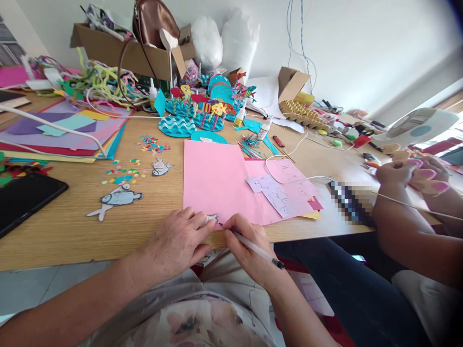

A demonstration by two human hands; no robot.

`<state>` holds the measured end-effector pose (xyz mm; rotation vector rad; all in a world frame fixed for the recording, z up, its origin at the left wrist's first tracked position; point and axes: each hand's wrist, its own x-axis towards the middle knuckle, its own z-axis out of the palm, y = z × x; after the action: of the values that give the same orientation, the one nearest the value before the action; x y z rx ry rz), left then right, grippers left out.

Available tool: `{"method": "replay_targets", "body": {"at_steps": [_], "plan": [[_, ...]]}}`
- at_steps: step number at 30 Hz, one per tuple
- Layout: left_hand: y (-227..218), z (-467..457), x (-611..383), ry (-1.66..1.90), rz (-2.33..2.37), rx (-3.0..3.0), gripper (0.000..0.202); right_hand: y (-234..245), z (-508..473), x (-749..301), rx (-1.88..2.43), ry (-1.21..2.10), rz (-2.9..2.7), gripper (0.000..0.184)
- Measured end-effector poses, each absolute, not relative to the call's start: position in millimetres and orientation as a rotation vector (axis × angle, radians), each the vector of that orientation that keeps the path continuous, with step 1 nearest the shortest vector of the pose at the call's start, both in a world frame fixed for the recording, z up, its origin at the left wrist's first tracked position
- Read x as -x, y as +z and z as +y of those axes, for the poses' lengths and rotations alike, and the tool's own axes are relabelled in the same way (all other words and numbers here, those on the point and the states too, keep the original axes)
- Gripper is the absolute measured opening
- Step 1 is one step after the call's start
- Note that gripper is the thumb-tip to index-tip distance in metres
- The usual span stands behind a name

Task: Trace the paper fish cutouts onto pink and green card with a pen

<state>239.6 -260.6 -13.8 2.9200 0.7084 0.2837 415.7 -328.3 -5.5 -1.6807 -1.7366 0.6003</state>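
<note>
- Your pale wooden table [72, 241] runs across the whole view, craft supplies crowding its far side.
- On it, straight in front of you, lies a large pink rectangular sheet of paper [215, 178], its near edge close to the table's front.
- Your left hand [179, 238] rests at that near edge, thumb apart from the fingers, fingertips pressing down rather than pinching.
- Your right hand [248, 260] pinches the pen between thumb and fingers, close to its tip.
- A lilac paper piece with drawn fish outlines [273, 193] lies to the right of your hands.
- The slim, translucent pen with a black end [260, 251] slants down, its tip at the small cutout.
- A grey-blue, black-outlined fish cutout [121, 198] lies on the wood to your left.
- A small, whitish, dark-outlined cutout [213, 218] (partly hidden by your left fingertips) lies on the pink sheet, between your hands.
- Round, multicoloured confetti dots [126, 179] are scattered just beyond the grey-blue fish.
</note>
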Motion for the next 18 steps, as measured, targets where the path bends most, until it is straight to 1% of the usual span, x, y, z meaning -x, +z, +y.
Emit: {"method": "replay_targets", "body": {"at_steps": [6,14,18], "plan": [[-13.5,-260.4,-239.7,0.270,0.714,-2.919,0.034,-6.1,-326.2,-416.7,1.634,0.632,-1.747,0.009],[-15.6,-260.8,-239.7,0.260,0.714,-2.930,0.035,-0.8,-316.6,-419.1,1.587,0.777,-1.762,0.011],[-16.2,-260.6,-239.5,0.261,0.715,-2.932,0.032,3.3,-311.8,-421.1,1.597,0.800,-1.782,0.010]]}}
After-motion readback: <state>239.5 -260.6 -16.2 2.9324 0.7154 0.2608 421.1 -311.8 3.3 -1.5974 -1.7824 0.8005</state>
